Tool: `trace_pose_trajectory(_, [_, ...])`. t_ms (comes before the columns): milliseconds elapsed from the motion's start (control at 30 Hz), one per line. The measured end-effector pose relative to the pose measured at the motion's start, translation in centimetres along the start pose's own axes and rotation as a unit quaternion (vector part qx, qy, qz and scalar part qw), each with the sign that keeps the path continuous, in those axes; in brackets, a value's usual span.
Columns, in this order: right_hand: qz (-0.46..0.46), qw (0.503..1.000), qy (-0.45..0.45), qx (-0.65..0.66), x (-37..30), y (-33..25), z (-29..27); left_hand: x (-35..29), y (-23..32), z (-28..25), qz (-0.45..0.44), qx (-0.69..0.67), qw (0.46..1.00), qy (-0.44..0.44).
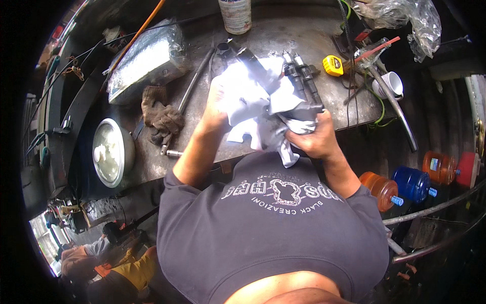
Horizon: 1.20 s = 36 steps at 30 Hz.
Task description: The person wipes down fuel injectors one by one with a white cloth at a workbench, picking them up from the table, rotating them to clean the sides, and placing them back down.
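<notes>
1. Big picture first: the metal surface (283,38) fills the upper middle of the frame, and both hands work right at its near edge over a white rag (248,99) wrapped around a dark metal part (304,109).
2. The right hand (314,137), just right of centre, has its fingers clamped on the lower end of the part through the rag. That looks like the smart grip to me: hold the heavy end steady and let the cloth do the moving.
3. The left hand (215,109) has its fingers closed into the bunched rag at centre. I'd keep a clean fold facing the metal, since the lower edge of the rag already looks grimy.
4. Two more long dark parts (298,76) lie side by side just above the hands.
5. Containers, big to small: a round metal bowl (112,152) at left holds a few pale lumps. An orange jug (379,190), a blue jug (412,183) and another orange jug (439,167) lie on their sides at right; can't tell what's in them. A white plastic bottle (235,15) stands capless-or-not at the top edge, its top cut off. A white cup (391,83) at upper right lies tipped, looking empty.
</notes>
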State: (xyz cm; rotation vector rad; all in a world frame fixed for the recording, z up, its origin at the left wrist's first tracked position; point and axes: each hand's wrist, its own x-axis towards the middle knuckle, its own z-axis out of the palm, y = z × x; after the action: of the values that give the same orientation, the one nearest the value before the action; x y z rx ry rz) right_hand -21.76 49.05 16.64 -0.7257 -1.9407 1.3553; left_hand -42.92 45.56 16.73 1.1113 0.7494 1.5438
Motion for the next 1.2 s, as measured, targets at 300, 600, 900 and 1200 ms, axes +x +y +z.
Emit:
trace_pose_trajectory(300, [-0.091,0.963,0.126,-0.219,0.3,2.5,1.7,0.4,-2.1,4.6,0.001,-0.292,0.951,0.104])
trace_pose_trajectory(600, [0.179,0.916,-0.17,0.317,0.2,2.4,0.5,1.6,-1.3,4.0,-0.001,-0.34,0.94,0.02])
trace_pose_trajectory(900, [0.0,0.863,-0.226,0.451,-0.3,3.3,3.0,2.1,-6.2,1.3,-0.017,-0.21,0.97,-0.122])
trace_pose_trajectory(1200, [0.16,0.854,-0.245,0.429,-0.9,3.0,2.0,1.7,-1.3,2.1,0.003,-0.23,0.965,-0.127])
